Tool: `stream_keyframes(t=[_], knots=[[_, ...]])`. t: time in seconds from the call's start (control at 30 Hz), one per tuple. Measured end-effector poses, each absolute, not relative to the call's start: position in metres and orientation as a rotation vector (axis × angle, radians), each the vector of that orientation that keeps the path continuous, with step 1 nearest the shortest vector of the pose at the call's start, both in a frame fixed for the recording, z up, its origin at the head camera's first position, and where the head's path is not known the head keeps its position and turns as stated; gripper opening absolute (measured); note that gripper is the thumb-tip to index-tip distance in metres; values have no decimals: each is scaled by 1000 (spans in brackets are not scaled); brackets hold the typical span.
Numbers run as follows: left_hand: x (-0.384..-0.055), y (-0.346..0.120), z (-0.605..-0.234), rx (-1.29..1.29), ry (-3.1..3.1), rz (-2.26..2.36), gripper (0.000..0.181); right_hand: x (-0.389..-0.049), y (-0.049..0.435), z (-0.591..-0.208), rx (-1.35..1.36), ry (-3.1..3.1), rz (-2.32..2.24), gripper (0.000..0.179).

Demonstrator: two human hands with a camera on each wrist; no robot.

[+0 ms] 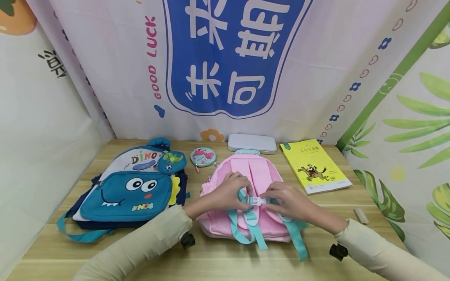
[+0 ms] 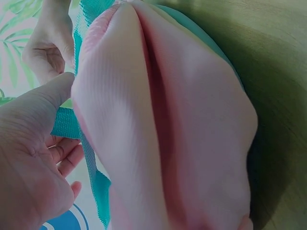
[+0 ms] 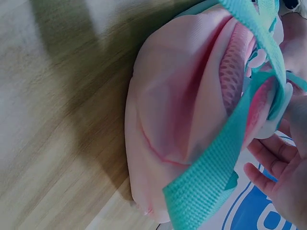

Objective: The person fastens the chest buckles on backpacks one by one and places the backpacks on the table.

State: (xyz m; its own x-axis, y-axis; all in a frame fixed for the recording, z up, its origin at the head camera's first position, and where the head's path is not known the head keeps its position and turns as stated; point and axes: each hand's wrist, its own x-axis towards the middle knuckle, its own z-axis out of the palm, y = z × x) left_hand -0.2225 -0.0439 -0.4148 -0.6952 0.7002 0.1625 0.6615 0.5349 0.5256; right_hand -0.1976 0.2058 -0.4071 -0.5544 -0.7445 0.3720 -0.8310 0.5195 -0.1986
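Note:
A pink backpack (image 1: 225,175) lies on the table with its shoulder straps facing up. Across the straps, a white side-release buckle (image 1: 258,201) sits on a teal chest strap; whether its two halves are fully clicked together cannot be told. My left hand (image 1: 233,191) pinches the buckle's left side with its webbing, and my right hand (image 1: 286,199) pinches the right side. Teal webbing (image 3: 206,182) hangs loose over the bag's lower end in the right wrist view. In the left wrist view, the bag's pink side (image 2: 129,110) hides the buckle.
Left of the pink bag lies a blue dinosaur backpack (image 1: 126,195). Behind are a round pink-and-teal pouch (image 1: 203,157) and a white flat case (image 1: 252,143). A yellow book (image 1: 314,166) and a small beige block (image 1: 361,216) lie to the right on the wooden table (image 1: 218,265).

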Motion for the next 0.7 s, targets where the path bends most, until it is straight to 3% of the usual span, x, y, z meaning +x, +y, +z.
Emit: stream_keyframes(t=[0.7], knots=[[-218,-42,-412,1219,2736,878,23,-194,205,-417,1334,-2387,455,30]])
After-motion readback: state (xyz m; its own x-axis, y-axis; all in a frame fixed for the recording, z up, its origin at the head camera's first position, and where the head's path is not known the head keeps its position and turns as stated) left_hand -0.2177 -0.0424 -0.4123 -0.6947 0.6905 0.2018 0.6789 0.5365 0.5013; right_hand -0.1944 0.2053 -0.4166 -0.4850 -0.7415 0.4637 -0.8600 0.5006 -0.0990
